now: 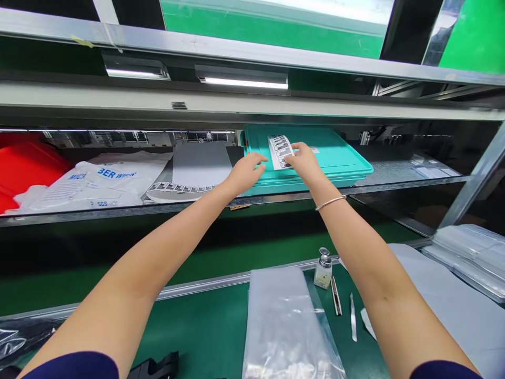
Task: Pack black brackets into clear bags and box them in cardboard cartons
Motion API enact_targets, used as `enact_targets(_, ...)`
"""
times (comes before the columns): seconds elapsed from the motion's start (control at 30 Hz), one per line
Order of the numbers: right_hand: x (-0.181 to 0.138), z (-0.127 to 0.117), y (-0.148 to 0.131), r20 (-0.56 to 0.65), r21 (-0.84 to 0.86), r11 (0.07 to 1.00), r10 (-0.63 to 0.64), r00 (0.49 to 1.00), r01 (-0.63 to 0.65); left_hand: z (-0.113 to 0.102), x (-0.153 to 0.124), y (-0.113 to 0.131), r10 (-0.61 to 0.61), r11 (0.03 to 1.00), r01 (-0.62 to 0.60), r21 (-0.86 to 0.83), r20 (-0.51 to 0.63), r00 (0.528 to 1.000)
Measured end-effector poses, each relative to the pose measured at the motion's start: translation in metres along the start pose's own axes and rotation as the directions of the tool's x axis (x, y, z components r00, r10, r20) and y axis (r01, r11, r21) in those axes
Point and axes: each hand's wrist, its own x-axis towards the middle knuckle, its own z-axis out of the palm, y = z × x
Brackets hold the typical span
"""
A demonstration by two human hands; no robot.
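Observation:
Both my arms reach up to a metal shelf. In my right hand (304, 162) is a short strip of white labels (279, 151) with black print, pinched at its right edge over a stack of teal plastic trays (339, 152). Just left of that strip, my left hand (248, 172) has its fingers apart and nothing in them, near the trays' front left corner. Further left on the shelf, a curled roll of printed labels (177, 190) lies in front of a grey sheet (201, 162).
A white wiper bag (106, 181) and a red bin (29, 166) occupy the shelf's left. Below, the green bench (197, 326) carries clear plastic bags (282, 321), a pump bottle (323, 269), tweezers (352, 318) and clear trays (473, 255). The shelf edge (177, 206) crosses beneath my hands.

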Motion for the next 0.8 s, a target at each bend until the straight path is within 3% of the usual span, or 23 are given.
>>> enact_targets(0.07,-0.020,-0.021,-0.008,0.071,0.108,0.993,-0.060,0.996,0.052,-0.007,-0.011,-0.003,0.010,0.996,-0.027,-0.089,-0.193,0.981)
enact_targets(0.13,-0.052,-0.047,-0.013,0.255,0.167,0.985,-0.079,0.964,0.037,-0.015,-0.027,-0.005,0.003,0.978,-0.079,-0.194,-0.364,0.931)
enact_targets(0.2,-0.089,-0.070,-0.012,0.478,0.180,0.982,-0.030,0.878,-0.065,-0.022,-0.048,-0.006,-0.008,0.951,-0.140,-0.274,-0.477,0.879)
enact_targets(0.27,-0.126,-0.082,0.002,0.667,0.134,0.969,0.068,0.742,-0.209,-0.025,-0.074,-0.003,-0.002,0.935,-0.171,-0.310,-0.489,0.872)
enact_targets(0.33,-0.163,-0.081,0.028,0.794,0.042,0.940,0.174,0.583,-0.338,-0.019,-0.103,0.001,0.004,0.933,-0.144,-0.330,-0.391,0.920)
enact_targets(0.4,-0.202,-0.069,0.066,0.850,-0.086,0.918,0.271,0.453,-0.387,-0.002,-0.132,0.006,0.003,0.937,-0.065,-0.342,-0.180,0.984)
enact_targets(0.47,-0.244,-0.052,0.109,0.841,-0.247,0.911,0.371,0.394,-0.330,0.026,-0.164,0.011,0.031,0.944,0.008,-0.331,0.113,0.993)
enact_targets(0.5,-0.264,-0.043,0.129,0.824,-0.336,0.901,0.422,0.377,-0.275,0.042,-0.180,0.013,0.052,0.943,0.041,-0.330,0.267,0.962)
enact_targets(0.57,-0.299,-0.030,0.163,0.789,-0.473,0.861,0.509,0.345,-0.188,0.073,-0.213,0.015,0.105,0.932,0.101,-0.347,0.527,0.843)
enact_targets(0.67,-0.326,-0.024,0.190,0.748,-0.548,0.819,0.570,0.339,-0.170,0.109,-0.249,0.012,0.145,0.918,0.182,-0.352,0.726,0.672)
enact_targets(0.73,-0.329,-0.026,0.191,0.718,-0.550,0.814,0.574,0.394,-0.186,0.123,-0.264,0.008,0.138,0.908,0.230,-0.350,0.770,0.623)
enact_targets(0.8,-0.325,-0.031,0.184,0.688,-0.531,0.825,0.553,0.470,-0.195,0.130,-0.275,0.003,0.135,0.887,0.277,-0.371,0.780,0.611)
